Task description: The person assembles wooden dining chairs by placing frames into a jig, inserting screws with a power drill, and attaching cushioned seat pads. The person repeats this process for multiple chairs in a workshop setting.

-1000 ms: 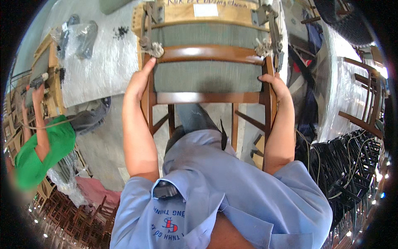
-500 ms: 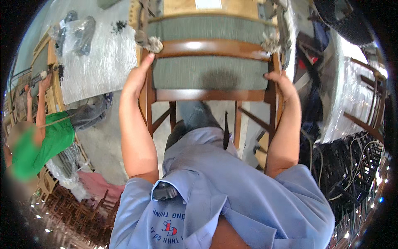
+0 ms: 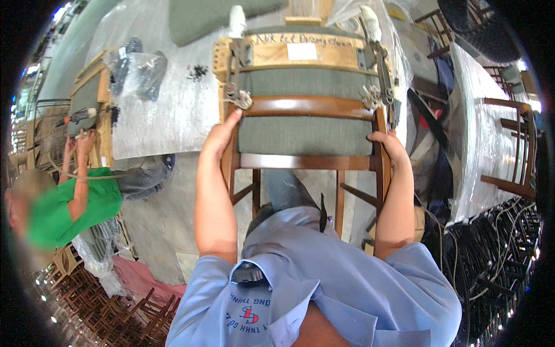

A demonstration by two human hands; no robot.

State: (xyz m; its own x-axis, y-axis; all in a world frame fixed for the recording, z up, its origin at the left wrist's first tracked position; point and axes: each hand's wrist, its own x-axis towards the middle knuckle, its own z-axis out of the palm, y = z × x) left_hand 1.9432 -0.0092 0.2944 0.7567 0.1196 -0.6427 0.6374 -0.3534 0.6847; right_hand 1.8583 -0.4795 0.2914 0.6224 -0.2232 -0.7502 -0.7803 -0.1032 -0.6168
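Chair of brown wood with a grey-green upholstered back stands right in front of the person, between the two forearms, its padded part pressed up against a wooden jig on the bench, which is covered in clear plastic sheeting. The left hand wraps the left upright post just under the curved top rail, fingers closed round the wood; the right hand has its grip closed the same way on the right post. Metal clamps with pale handles sit at both corners of the jig, touching the frame. The chair looks stiff and moderately heavy, a rigid frame that should not flex, though the lacquered wood is glossy and may be slippery, and the finish could scratch against the clamp metal. The posts near the top rail seem the soundest hold, since the fabric panel would give under pressure and offers nothing to grasp. To the left, well apart, another person in a green shirt reaches both hands up to a power tool on a second wooden frame.
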